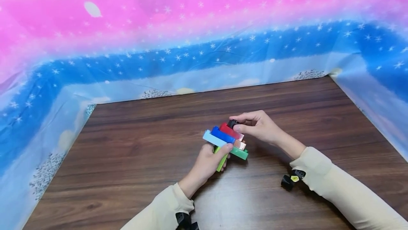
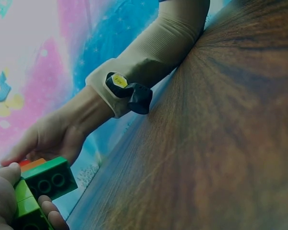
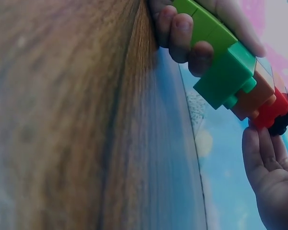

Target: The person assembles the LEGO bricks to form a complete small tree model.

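Note:
My left hand (image 1: 205, 162) grips a built stack of toy bricks above the table, its thumb across the front and fingers around the lime green bricks (image 3: 206, 26). Above the lime part lie a light blue brick (image 1: 214, 139) and a green brick (image 1: 239, 153). A dark blue brick (image 1: 223, 135) and an orange brick (image 3: 254, 96) form the following layer, with a red brick (image 1: 227, 129) on top. Between thumb and fingers, my right hand (image 1: 262, 128) pinches a small black brick (image 1: 233, 122) against the red one. Whether it is fully seated I cannot tell.
Beneath both hands stretches a dark wooden table (image 1: 134, 155). A pink and blue patterned cloth (image 1: 178, 56) hangs behind the table and along its sides. Black camera mounts (image 1: 288, 182) are strapped around both sleeves.

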Demonstrator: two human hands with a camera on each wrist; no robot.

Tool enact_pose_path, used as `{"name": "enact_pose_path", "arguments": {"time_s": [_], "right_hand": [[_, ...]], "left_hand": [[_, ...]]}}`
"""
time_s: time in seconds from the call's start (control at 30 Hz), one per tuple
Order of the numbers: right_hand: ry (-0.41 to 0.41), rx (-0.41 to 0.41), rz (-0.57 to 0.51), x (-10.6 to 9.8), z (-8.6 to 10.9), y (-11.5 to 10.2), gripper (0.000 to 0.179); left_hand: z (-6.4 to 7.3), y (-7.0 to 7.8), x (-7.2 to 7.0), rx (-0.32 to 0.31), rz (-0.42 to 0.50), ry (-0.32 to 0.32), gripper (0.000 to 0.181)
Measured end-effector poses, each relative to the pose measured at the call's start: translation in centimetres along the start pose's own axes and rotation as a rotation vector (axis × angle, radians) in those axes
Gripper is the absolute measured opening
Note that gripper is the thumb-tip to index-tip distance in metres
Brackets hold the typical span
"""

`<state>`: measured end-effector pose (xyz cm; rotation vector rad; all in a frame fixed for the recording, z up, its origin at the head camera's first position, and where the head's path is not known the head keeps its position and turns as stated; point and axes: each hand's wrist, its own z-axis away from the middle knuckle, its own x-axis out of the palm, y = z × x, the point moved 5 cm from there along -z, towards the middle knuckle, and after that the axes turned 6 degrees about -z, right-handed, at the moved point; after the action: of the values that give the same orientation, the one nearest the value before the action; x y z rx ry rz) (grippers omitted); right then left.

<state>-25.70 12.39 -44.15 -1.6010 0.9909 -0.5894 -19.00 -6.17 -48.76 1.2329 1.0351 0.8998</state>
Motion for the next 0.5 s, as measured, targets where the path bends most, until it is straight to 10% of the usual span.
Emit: {"name": "enact_pose_path", "arguments": {"time_s": [0.5], "right_hand": [[0.066,0.033,0.025,0.42,0.17,0.31,0.045]], "left_hand": [[-0.22,-0.16,0.15,-0.031,0.043,0.005,0.035]]}}
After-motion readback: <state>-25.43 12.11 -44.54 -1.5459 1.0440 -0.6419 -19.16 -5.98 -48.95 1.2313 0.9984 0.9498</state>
